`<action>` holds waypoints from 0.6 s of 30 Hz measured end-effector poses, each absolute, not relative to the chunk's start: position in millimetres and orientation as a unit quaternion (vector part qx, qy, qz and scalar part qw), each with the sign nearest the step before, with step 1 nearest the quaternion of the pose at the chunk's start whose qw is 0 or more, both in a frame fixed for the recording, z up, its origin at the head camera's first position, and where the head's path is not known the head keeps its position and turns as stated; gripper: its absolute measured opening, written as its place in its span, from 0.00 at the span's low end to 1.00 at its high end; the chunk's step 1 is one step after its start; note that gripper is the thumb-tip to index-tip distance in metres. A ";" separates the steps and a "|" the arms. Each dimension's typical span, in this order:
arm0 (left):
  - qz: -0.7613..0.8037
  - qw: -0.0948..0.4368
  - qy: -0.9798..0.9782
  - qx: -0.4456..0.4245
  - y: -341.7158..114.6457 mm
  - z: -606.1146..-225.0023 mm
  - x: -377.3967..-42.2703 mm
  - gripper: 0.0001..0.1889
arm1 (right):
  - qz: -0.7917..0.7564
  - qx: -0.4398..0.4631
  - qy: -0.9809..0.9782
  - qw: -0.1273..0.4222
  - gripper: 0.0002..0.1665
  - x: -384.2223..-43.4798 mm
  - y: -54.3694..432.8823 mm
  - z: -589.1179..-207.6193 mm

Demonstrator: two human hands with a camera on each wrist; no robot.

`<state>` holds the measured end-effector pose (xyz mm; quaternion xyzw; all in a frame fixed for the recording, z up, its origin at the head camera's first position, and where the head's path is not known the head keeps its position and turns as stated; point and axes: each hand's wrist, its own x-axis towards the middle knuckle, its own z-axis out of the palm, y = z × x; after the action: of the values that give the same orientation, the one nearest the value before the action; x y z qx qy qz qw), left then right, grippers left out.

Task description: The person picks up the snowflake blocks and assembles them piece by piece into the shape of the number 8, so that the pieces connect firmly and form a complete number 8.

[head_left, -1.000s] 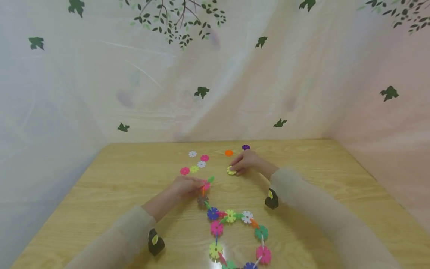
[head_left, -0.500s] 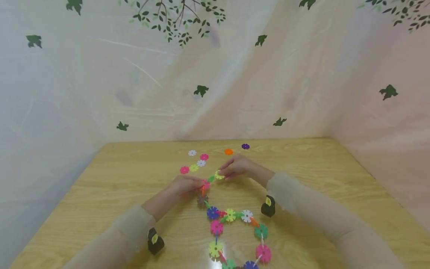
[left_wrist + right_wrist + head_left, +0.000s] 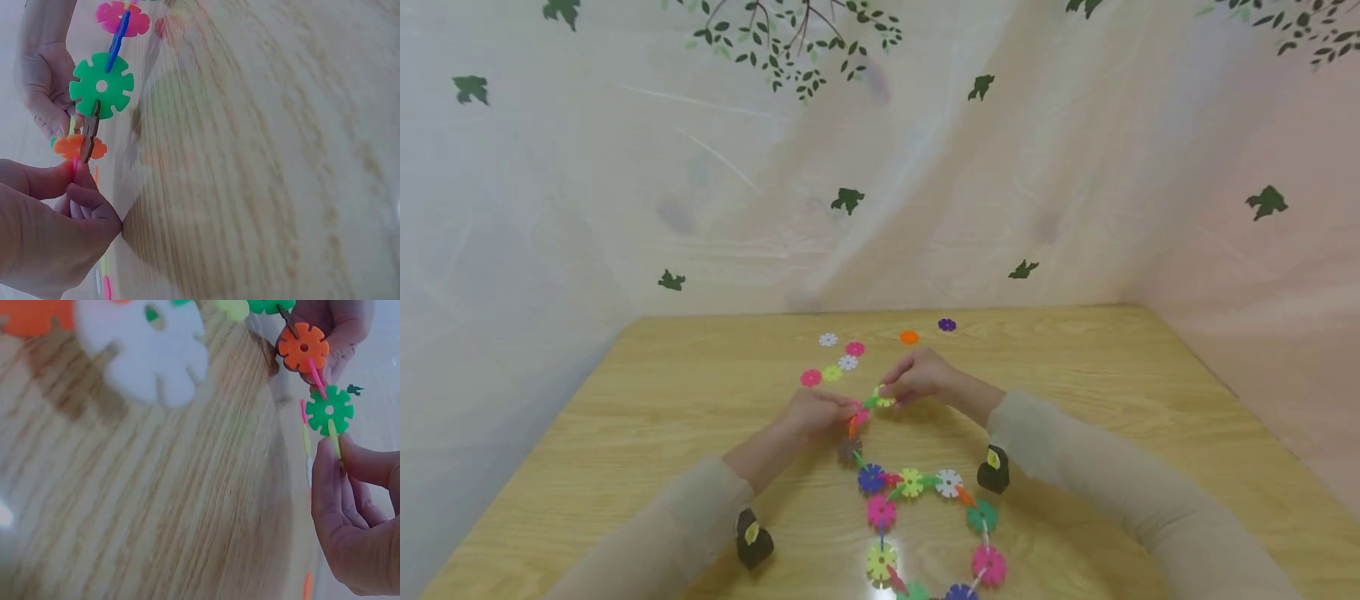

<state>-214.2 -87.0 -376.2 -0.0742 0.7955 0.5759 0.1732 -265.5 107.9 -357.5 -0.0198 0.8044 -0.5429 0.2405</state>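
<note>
A chain of notched, flower-shaped interlocking discs runs over the table, including a blue disc (image 3: 872, 477) and a white disc (image 3: 948, 483). At its far end, my left hand (image 3: 812, 414) pinches a pink disc (image 3: 860, 417) between thumb and fingers. Fixed edgewise to that pink disc is a green disc (image 3: 330, 410). My right hand (image 3: 921, 375) pinches a yellow disc (image 3: 335, 440), whose edge meets the green disc's rim in the right wrist view. An orange disc (image 3: 81, 147) follows the pink one down the chain. Fingers partly cover the pink and yellow discs.
Loose discs lie beyond the hands: a purple one (image 3: 947, 325), an orange one (image 3: 909, 337), and several pink, white and yellow ones to the left, such as a pink disc (image 3: 811, 378). A leaf-printed curtain (image 3: 737, 183) hangs behind the wooden table (image 3: 647, 400).
My right hand has carried the yellow disc left and slightly nearer, up to the green disc. My left hand has stayed at the pink disc.
</note>
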 end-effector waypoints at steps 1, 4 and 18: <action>0.576 0.168 0.796 -0.078 -86.4 -376.0 -214.1 0.12 | -0.547 -0.019 0.803 0.239 0.15 -264.6 107.2 -357.1; 0.576 0.156 0.798 -0.088 -85.3 -375.0 -213.3 0.12 | -0.561 -0.010 0.795 0.229 0.15 -262.8 105.9 -356.5; 0.657 0.174 0.728 -0.087 -92.7 -368.8 -204.8 0.15 | -0.624 0.038 0.731 0.274 0.20 -267.9 108.1 -361.3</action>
<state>-204.8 -92.7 -368.8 -0.0865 0.7281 0.6574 0.1739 -267.9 108.1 -361.3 0.0383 0.7306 -0.6243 0.2740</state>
